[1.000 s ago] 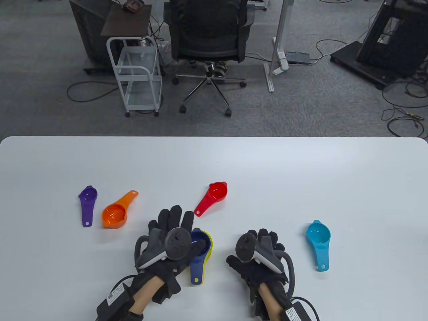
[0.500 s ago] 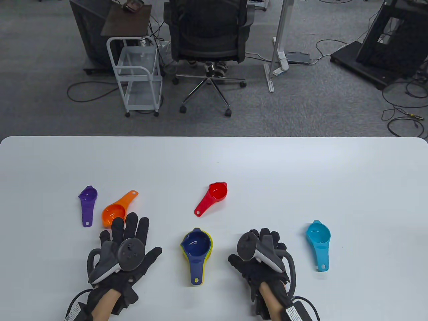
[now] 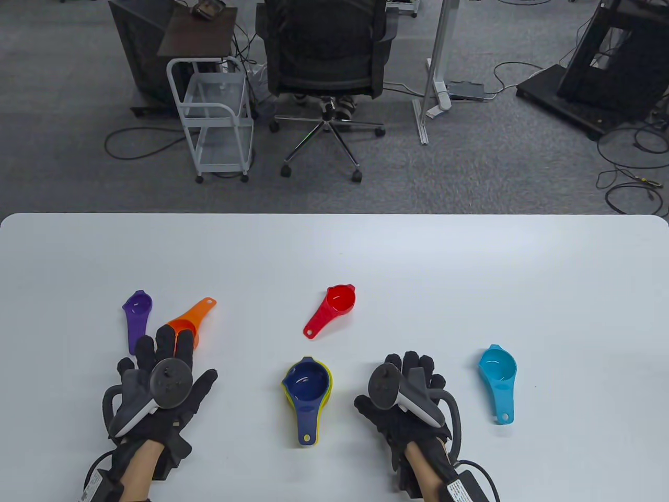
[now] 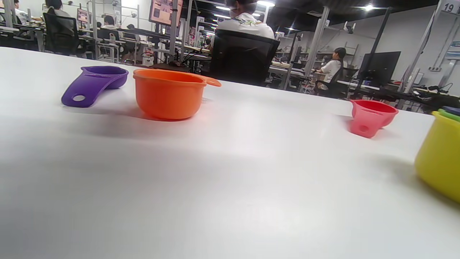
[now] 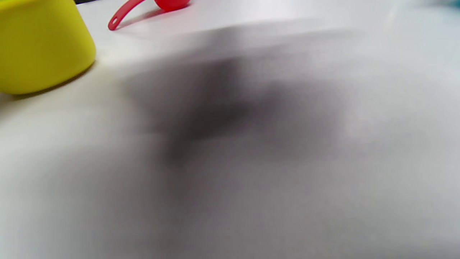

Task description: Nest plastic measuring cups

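A dark blue cup (image 3: 307,384) sits nested in a yellow cup (image 3: 328,389) at the table's front middle; the yellow cup also shows in the left wrist view (image 4: 440,158) and the right wrist view (image 5: 39,43). The orange cup (image 3: 189,324) (image 4: 169,93) and purple cup (image 3: 137,314) (image 4: 94,84) lie at the left, the red cup (image 3: 333,306) (image 4: 372,115) in the middle, the light blue cup (image 3: 499,374) at the right. My left hand (image 3: 162,355) is open, fingers spread above the orange cup's bowl, holding nothing. My right hand (image 3: 407,371) rests curled on the table between the stack and the light blue cup, empty.
The white table (image 3: 418,261) ends at a far edge, with an office chair (image 3: 326,63) and a white cart (image 3: 217,115) on the floor beyond. Bare table lies behind the cups.
My left hand has let go of the blue and yellow stack and moved left, now reaching over the orange cup. The right hand has barely moved.
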`<move>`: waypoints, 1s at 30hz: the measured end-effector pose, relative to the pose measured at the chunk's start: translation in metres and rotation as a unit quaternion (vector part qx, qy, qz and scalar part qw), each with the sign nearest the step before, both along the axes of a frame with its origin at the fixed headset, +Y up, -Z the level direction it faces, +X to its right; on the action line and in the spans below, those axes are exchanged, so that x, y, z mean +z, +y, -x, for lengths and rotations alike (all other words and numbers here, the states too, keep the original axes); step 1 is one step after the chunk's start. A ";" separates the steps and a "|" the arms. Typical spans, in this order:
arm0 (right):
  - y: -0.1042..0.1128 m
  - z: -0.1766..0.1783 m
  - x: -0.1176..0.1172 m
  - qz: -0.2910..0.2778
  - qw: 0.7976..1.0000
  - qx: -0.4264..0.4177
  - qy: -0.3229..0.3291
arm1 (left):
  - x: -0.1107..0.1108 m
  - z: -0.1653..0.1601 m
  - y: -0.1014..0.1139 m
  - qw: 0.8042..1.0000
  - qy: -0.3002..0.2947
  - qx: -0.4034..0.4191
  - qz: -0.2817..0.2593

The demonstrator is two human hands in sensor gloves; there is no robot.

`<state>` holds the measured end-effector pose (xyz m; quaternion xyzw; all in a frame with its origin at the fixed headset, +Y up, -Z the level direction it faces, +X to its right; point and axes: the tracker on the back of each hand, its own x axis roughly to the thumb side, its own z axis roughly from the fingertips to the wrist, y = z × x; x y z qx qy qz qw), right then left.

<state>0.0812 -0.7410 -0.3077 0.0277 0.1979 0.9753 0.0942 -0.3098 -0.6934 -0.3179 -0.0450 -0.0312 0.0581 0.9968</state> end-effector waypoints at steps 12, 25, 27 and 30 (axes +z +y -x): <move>0.005 0.013 0.005 -0.021 0.999 0.005 0.030 | -0.001 0.027 0.013 0.998 0.054 0.029 -0.031; 0.004 0.013 0.005 -0.009 0.999 0.005 0.030 | -0.055 0.020 -0.020 0.997 0.053 -0.054 0.017; 0.003 0.013 0.004 -0.006 1.000 0.010 0.028 | -0.073 0.014 -0.024 0.994 0.053 -0.085 0.037; 0.003 0.010 0.002 -0.005 1.000 0.011 0.023 | -0.095 0.006 -0.034 0.989 0.057 -0.106 0.086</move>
